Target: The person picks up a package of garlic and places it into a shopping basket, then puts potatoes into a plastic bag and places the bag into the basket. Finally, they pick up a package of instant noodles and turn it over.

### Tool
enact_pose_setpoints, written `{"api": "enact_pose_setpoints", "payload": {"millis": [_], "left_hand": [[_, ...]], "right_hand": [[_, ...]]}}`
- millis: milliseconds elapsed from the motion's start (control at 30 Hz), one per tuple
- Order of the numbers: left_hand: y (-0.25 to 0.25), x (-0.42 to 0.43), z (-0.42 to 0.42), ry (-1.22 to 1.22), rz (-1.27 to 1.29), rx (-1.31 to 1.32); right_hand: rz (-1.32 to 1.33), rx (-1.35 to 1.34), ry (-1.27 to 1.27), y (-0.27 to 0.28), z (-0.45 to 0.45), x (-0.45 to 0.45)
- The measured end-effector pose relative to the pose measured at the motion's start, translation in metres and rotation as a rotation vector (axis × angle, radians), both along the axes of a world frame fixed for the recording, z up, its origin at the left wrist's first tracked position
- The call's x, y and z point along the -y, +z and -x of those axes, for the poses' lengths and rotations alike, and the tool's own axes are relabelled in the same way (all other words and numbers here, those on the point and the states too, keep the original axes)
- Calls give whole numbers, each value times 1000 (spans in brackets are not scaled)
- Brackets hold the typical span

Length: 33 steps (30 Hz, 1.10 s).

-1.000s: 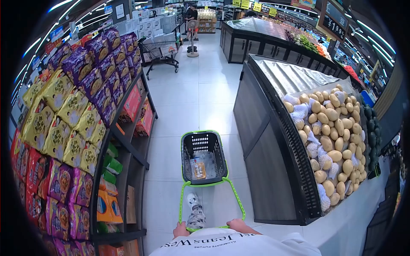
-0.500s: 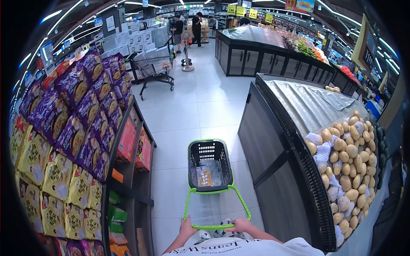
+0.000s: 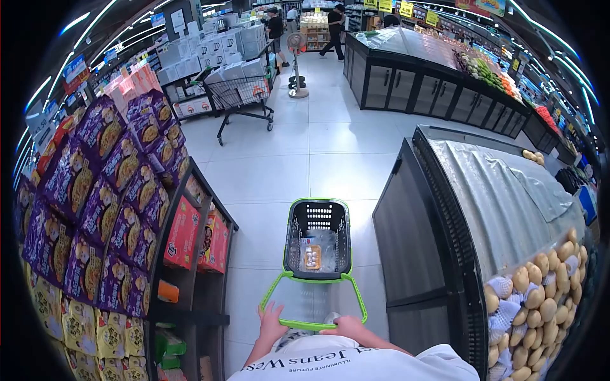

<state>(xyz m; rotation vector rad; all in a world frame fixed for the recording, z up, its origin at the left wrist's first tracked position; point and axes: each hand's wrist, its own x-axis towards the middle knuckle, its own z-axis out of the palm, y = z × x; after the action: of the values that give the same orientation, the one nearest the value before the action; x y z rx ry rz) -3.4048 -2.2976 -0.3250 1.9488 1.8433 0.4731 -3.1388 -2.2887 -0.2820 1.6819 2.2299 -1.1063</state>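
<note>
A black shopping basket (image 3: 318, 238) with a green rim stands on the floor in front of me, its long green handle (image 3: 298, 324) tilted toward my body. At the handle's left corner is my left hand (image 3: 272, 322), loosely hooked on it with the fingers somewhat spread. My right hand (image 3: 346, 328) is closed around the right part of the same bar. Inside the basket lie a small orange tray of whitish round items (image 3: 312, 256) under wrap and some clear plastic packaging (image 3: 328, 244).
To the left rises a shelf with purple noodle packs (image 3: 98, 209) and red boxes (image 3: 183, 235). At right stands a dark produce stand (image 3: 416, 254) with potatoes (image 3: 540, 305). Ahead are a shopping cart (image 3: 241, 95), a standing fan (image 3: 296, 66) and people (image 3: 335, 28) farther off.
My view has moved forward along the aisle and turned slightly left, the basket keeping in front of me. The fingers of my left hand have spread at the handle's corner. A distant person has walked rightward.
</note>
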Motion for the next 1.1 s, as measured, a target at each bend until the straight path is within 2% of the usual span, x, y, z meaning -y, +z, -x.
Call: {"api": "enact_pose_setpoints", "payload": {"millis": [67, 167, 367, 500, 600, 667, 800, 1000, 1100], "left_hand": [[-8, -38, 8, -81, 3, 6], [9, -98, 14, -238, 164, -198], [-2, -220, 36, -278, -54, -92], [25, -310, 47, -344, -36, -29], [13, -389, 63, -455, -63, -75], [21, -436, 70, -489, -60, -54], [27, -520, 74, -578, -60, -54], [27, -605, 63, -627, -94, -32], [27, -636, 54, -602, 6, -87]], "right_hand": [[24, 14, -12, 0, 5, -34], [51, 74, 17, 0, 8, -76], [25, 57, -41, 0, 28, -182], [-35, 2, -155, 0, 45, -245], [-18, -9, -213, 12, 66, -302], [-14, -55, -299, 6, 72, -335], [8, -6, -385, 30, 88, -394], [-54, -43, -475, 22, 88, -461], [-27, 7, -455, 11, 83, -492]]}}
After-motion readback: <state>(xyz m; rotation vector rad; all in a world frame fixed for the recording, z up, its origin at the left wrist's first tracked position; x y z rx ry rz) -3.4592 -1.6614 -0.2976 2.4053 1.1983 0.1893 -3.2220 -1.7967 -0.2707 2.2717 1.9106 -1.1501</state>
